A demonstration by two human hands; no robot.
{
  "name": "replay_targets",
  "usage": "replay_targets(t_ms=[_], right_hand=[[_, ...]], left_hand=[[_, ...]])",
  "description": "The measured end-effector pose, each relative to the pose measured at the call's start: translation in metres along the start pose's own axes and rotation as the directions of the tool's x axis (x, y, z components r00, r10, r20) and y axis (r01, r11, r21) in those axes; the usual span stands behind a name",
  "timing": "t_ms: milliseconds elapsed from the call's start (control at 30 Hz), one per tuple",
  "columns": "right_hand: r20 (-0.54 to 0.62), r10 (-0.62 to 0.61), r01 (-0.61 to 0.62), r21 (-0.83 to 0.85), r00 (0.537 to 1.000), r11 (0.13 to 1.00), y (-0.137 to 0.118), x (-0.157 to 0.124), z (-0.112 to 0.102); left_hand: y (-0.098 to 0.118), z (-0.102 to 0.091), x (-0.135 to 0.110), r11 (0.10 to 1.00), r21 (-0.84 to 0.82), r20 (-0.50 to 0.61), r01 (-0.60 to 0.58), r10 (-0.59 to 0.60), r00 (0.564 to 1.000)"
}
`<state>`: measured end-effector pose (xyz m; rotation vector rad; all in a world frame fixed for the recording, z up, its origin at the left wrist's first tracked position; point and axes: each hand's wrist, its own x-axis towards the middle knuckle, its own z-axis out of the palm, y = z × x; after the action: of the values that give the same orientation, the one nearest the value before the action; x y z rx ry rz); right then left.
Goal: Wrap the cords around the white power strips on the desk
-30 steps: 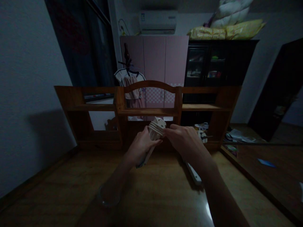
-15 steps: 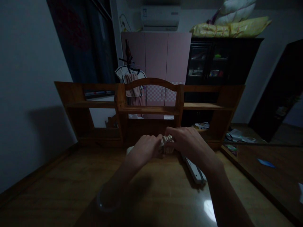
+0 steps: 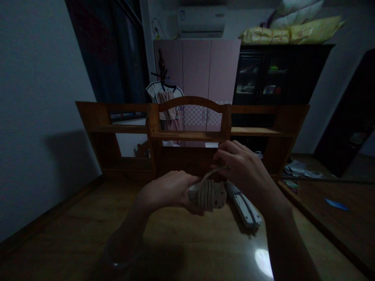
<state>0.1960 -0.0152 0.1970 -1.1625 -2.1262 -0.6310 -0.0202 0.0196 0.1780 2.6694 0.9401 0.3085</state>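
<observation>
A white power strip (image 3: 221,195) with its cord (image 3: 207,195) wound in several turns around it is held above the desk. My left hand (image 3: 178,191) grips its left end, fingers closed around it. To the upper right, my right hand (image 3: 238,160) pinches a loose stretch of the same cord, pulled up and away from the coil. The tip of the cord is hidden by the fingers. Below my right hand a second white power strip (image 3: 244,210) lies slantwise on the desk, its own cord wrapped around its far end.
The wooden desk (image 3: 175,238) has a shelf unit (image 3: 187,136) along its back edge and a raised rim (image 3: 319,234) on the right. Beyond are pink cabinets (image 3: 196,70), a dark cupboard (image 3: 293,74) and a rack with clothes (image 3: 166,103). The light is dim.
My right hand has moved up and to the right off the power strip, drawing out a length of cord. The left hand has turned and lowered the strip, so its end shows.
</observation>
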Motion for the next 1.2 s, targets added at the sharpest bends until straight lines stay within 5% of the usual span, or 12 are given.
replay_targets(t_ms=[167,333,567,700,833,1200], right_hand=[[-0.202,-0.072,0.084,0.051,0.977,0.995,0.01,0.005,0.007],[-0.038,0.001,0.014,0.395,0.999,0.918,0.016,0.006,0.022],[0.305,0.017,-0.234,0.694,0.952,0.68,0.036,0.003,0.041],[0.291,0.099,-0.283,0.7,0.951,0.656,0.048,0.004,0.05],[0.262,0.112,-0.275,0.745,0.958,0.608,0.047,0.007,0.05],[0.479,0.04,-0.444,0.776,0.877,0.448,0.053,0.0,0.052]], left_hand=[[0.012,-0.005,-0.005,0.97,-0.188,0.087,-0.158,0.176,0.98],[0.022,-0.005,-0.009,0.898,-0.331,0.0,-0.291,0.308,0.951],[0.019,-0.004,-0.005,0.968,-0.062,-0.118,-0.245,0.236,0.965],[0.017,-0.005,-0.006,0.992,0.059,-0.23,-0.11,0.121,0.966],[0.024,-0.001,-0.007,0.993,0.04,-0.275,-0.113,0.12,0.954],[0.064,0.014,-0.024,0.937,0.32,-0.166,-0.141,0.202,0.965]])
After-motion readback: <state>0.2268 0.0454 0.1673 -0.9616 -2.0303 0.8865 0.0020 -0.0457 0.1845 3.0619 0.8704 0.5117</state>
